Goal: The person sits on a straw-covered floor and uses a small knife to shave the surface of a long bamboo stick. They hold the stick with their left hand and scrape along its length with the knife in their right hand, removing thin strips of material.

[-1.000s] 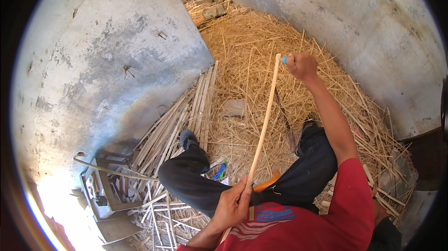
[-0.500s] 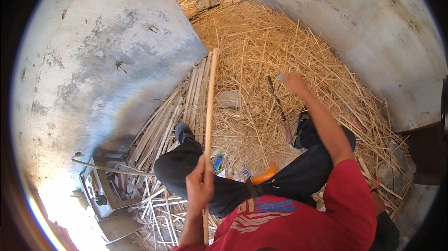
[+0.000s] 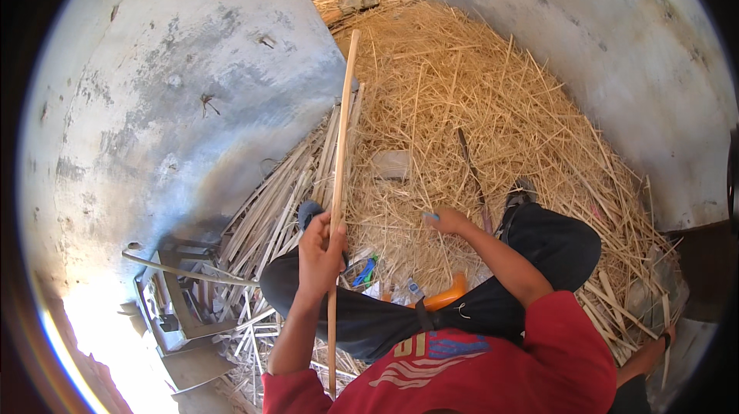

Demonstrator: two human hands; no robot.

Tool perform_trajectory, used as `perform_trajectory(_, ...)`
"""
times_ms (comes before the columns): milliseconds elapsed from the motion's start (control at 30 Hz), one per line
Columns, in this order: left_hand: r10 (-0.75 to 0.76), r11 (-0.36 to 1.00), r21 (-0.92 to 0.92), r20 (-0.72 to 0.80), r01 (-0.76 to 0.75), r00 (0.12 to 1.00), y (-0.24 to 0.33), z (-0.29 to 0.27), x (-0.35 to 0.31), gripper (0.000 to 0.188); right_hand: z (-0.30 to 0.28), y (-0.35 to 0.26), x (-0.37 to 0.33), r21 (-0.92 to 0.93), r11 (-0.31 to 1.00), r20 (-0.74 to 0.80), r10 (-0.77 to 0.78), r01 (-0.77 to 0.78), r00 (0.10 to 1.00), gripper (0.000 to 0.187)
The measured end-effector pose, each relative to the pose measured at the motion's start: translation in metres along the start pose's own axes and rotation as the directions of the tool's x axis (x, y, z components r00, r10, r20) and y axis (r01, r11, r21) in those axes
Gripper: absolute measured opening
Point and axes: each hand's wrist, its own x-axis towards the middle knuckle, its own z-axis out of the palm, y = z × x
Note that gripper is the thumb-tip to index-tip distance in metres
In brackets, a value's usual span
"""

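**One hand steadies a long stick while the other hangs clear over the straw**

Nearest, along the lower edge, are the red shirt and the dark trousers, knees spread wide, which seems to leave working room between the legs. The pale stick runs left of centre, from near the lower edge to the upper middle of the frame. The left hand is clamped round it partway along, thumb and fingers closed on it; that spot probably balances the two ends. Whether the lower end rests on anything, I cannot tell.

The right hand is apart from the left hand and the stick, right of centre. Its fingers look bent, with a small blue thing at their tips; whether it is gripped or wrapped on a finger is too small to tell.

An orange thing lies between the legs. At lower right, another person's hand is beside loose sticks.

Farther out, a dark rod lies on the straw, close to the right foot, perhaps for easy reach. A flat block sits at centre. Pale strips lie mostly lengthwise beside the left wall, likely to keep them together. Bricks are at the top.
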Motion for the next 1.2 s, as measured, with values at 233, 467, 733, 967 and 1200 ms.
perform_trajectory(233, 0.059, 0.942, -0.335, 0.205, 0.014, 0.977, 0.023, 0.023, 0.055, 0.027, -0.178, -0.178, -0.098, -0.051, 0.946, -0.468, -0.306, 0.321, 0.829, 0.057)
perform_trajectory(467, 0.126, 0.940, -0.341, 0.389, 0.016, 0.913, 0.038, 0.051, 0.059, 0.019, -0.224, -0.201, -0.120, -0.436, 0.754, -0.513, -0.657, 0.492, 0.552, 0.058)
perform_trajectory(733, 0.049, 0.899, -0.391, 0.538, 0.197, 0.841, 0.029, 0.048, 0.054, 0.020, -0.201, -0.186, -0.100, -0.563, 0.653, -0.474, -0.757, 0.507, 0.449, 0.056)
perform_trajectory(967, 0.060, 0.903, -0.392, 0.518, 0.174, 0.853, 0.021, 0.049, 0.054, 0.019, -0.199, -0.196, -0.099, -0.559, 0.650, -0.448, -0.760, 0.516, 0.472, 0.056)
perform_trajectory(1200, 0.247, 0.969, -0.111, 0.351, -0.221, 0.903, 0.010, 0.051, 0.051, 0.016, -0.199, -0.192, -0.082, -0.632, 0.590, -0.436, -0.807, 0.502, 0.399, 0.059)
